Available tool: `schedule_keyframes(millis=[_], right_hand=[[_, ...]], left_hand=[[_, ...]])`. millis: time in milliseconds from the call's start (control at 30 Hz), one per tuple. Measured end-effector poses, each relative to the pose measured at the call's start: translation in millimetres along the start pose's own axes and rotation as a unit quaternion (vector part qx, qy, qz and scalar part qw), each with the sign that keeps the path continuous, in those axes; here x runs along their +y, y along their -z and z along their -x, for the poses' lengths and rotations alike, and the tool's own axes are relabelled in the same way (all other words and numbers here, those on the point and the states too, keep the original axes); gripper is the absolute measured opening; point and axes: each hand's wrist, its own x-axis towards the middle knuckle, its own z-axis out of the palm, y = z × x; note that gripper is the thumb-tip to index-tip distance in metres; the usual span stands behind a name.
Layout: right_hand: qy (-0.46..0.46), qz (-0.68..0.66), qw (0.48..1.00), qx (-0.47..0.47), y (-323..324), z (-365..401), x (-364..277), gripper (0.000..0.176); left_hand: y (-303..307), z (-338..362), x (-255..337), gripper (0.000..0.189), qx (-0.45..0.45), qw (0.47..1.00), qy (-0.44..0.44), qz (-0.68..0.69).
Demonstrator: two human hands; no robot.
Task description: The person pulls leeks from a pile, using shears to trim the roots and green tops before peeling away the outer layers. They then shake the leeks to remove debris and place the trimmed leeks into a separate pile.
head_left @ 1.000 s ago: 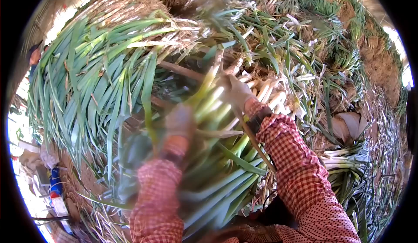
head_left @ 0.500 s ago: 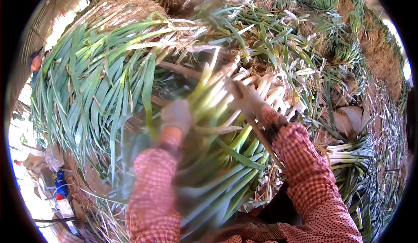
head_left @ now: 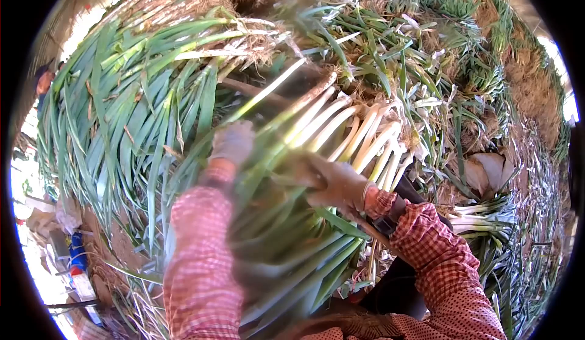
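My left hand (head_left: 233,142), in a pale glove, is closed around a green onion stalk (head_left: 268,90) whose white end points up and to the right. My right hand (head_left: 335,181), also gloved, is over the leafy part of a fanned pile of green onions (head_left: 329,126). Its fingers are smeared by motion, so I cannot make out whether they grip anything. Bare white stalks lie just above that hand, their root ends toward the upper right. Blurred green leaves (head_left: 304,261) spread below both hands toward my lap.
A large heap of untrimmed green onions (head_left: 122,96) with brown roots lies at the left. More onions and leaf scraps (head_left: 390,53) cover the back and right. A small bundle of white stalks (head_left: 481,221) is right of my forearm. A blue container (head_left: 76,251) stands far left.
My left hand has moved left and slightly up, with one onion stalk now clear of the pile. My right hand has slid down from the white ends to the leaves.
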Motion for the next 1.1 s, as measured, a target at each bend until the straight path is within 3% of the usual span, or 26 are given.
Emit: schedule_keyframes(millis=[133, 167, 200, 233, 433, 567, 600, 700, 733, 767, 933, 1033, 1100], right_hand=[[-0.053, -0.042, 0.995, 0.075, 17.4, -29.4, 15.7, 0.070], [-0.087, -0.075, 0.989, 0.094, 22.2, -33.5, 16.5, 0.070], [-0.054, -0.010, 0.989, 0.140, 18.3, -41.9, 30.2, 0.071], [-0.043, -0.022, 0.991, 0.126, 16.3, -41.3, 27.5, 0.072], [0.059, -0.054, 0.996, 0.033, -30.6, 18.3, 0.2, 0.084], [-0.091, -0.099, 0.989, 0.057, -24.6, 19.7, -21.1, 0.089], [-0.110, -0.123, 0.986, 0.015, -22.1, 27.0, -32.8, 0.090], [0.113, -0.023, 0.983, 0.142, -75.6, 17.8, 4.4, 0.087], [0.035, -0.101, 0.991, 0.082, -63.3, 9.8, -7.1, 0.084], [-0.032, -0.133, 0.987, 0.081, -59.4, 2.2, -10.2, 0.081], [0.079, -0.092, 0.985, 0.121, -66.7, 5.8, 1.6, 0.078], [-0.068, -0.090, 0.982, 0.150, -33.6, -16.2, 0.8, 0.074], [-0.069, -0.094, 0.979, 0.169, -12.6, -35.6, 10.8, 0.074]], left_hand=[[-37.0, -14.6, -14.6, 0.034, -0.075, 0.980, 0.034, 0.182], [-27.1, -20.5, -18.4, 0.043, -0.147, 0.960, 0.041, 0.235], [-20.6, -25.4, -13.4, 0.045, -0.199, 0.957, 0.049, 0.208], [-12.4, -31.6, -8.4, 0.048, -0.242, 0.952, 0.055, 0.178], [19.6, -6.4, 24.8, 0.054, -0.161, 0.975, 0.098, 0.115], [18.2, 12.8, 47.4, 0.048, -0.076, 0.993, 0.094, -0.008], [-12.0, 10.1, 39.7, 0.018, 0.021, 0.995, 0.057, -0.076], [-15.4, 18.9, 45.0, 0.012, 0.093, 0.990, 0.041, -0.102], [-15.8, 19.0, 45.5, 0.011, 0.101, 0.991, 0.038, -0.080], [-17.9, 19.0, 45.4, 0.012, 0.100, 0.991, 0.039, -0.077], [-28.0, 15.0, 40.9, 0.016, 0.107, 0.990, 0.038, -0.082], [-23.6, 14.4, 42.6, 0.015, 0.084, 0.990, 0.046, -0.099], [-23.4, 14.6, 43.0, 0.013, 0.067, 0.990, 0.054, -0.115]])
